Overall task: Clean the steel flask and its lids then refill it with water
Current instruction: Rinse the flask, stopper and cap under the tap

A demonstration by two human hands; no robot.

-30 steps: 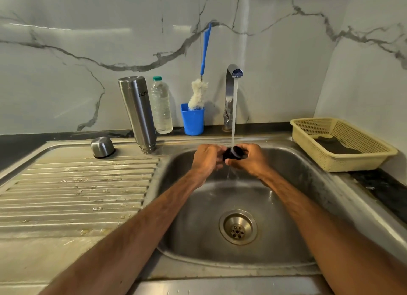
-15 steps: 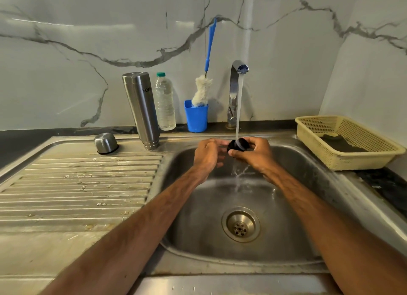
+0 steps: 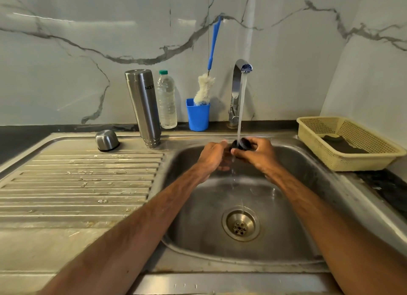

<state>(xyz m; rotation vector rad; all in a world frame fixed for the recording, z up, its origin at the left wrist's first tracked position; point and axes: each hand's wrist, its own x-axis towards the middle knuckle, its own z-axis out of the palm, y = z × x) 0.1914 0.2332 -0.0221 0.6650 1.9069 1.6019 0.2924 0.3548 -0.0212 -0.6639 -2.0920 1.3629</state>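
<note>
gripping a small black inner lid [image 3: 241, 144] in the right hand [image 3: 257, 156], fingers and thumb curled round its rim, directly under the running stream [image 3: 241, 110]. meeting it from the other side with the left hand [image 3: 212, 157], fingertips at the lid's left edge; cannot tell whether pinching or only rubbing, with the tips hidden behind the knuckles. held over the sink [image 3: 308, 206], above and behind the drain [image 3: 240, 224], just in front of the tap [image 3: 236, 90].

judged as the rinse of the inner lid, midway through the task: flask body and outer cap apparently set aside to drain, refill not yet begun. next, probably: turn the lid to wet its threads and underside, shake off, set down on the draining board [image 3: 77, 184] near the other parts. calls for a firm hold, given slippery wet plastic, and a short carry to the left.

as to pointing: lid short and round, so no long axis to speak of; flat face seemingly turned up toward the stream, exact tilt too small to read. steel flask [image 3: 144, 107] standing mouth down at the back of the draining board, lettering upside down, long axis near upright, closed end leaning slightly left, perhaps only through the wide lens. steel cap [image 3: 107, 140] dome up, open side down, left of the flask and apart from it.

further out: plastic bottle [image 3: 166, 101] just right of the flask, blue cup [image 3: 197, 116] with a bottle brush [image 3: 204, 90] standing in it, yellow basket [image 3: 352, 160] on the dark desk at far right.
</note>
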